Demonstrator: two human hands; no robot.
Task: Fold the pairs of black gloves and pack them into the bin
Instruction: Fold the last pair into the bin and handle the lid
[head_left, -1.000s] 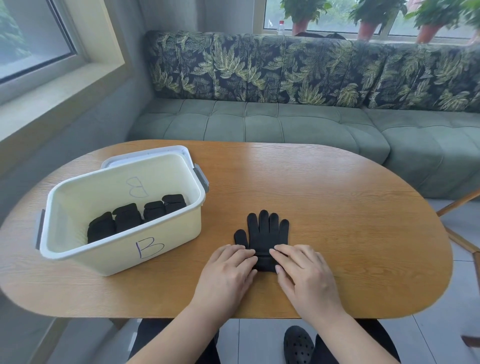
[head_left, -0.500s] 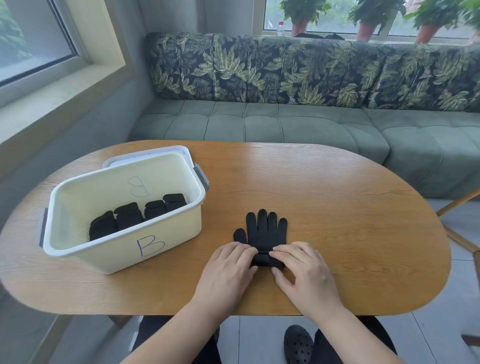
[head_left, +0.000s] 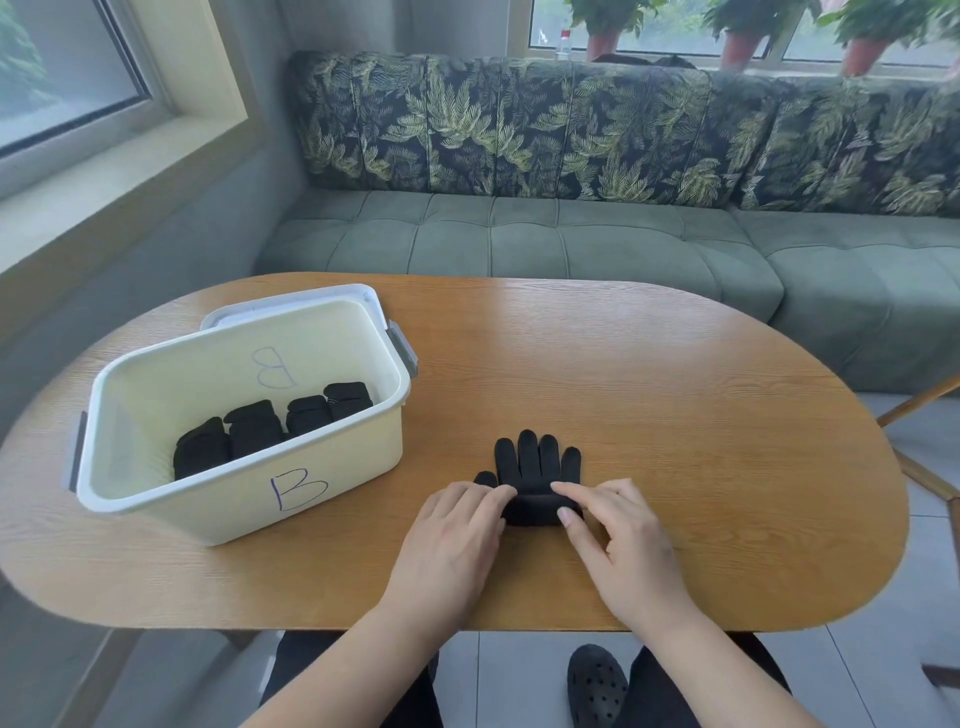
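Note:
A black glove pair (head_left: 532, 462) lies flat on the wooden table (head_left: 675, 441), fingers pointing away from me. Its cuff end is rolled up into a thick fold near my hands. My left hand (head_left: 452, 540) grips the left end of that fold. My right hand (head_left: 618, 540) pinches the right end between thumb and fingers. To the left stands a cream bin (head_left: 249, 499) marked B, holding several folded black glove bundles (head_left: 270, 426) in a row.
The bin's lid (head_left: 291, 304) lies under or behind the bin. A green sofa (head_left: 519, 244) runs behind the table. A wooden chair frame (head_left: 930, 467) stands at the right edge. My legs and a black shoe (head_left: 597, 686) show below the table's front edge.
Both hands have rolled the glove's cuff end forward toward its fingers, so the fold is thicker and less of the palm shows.

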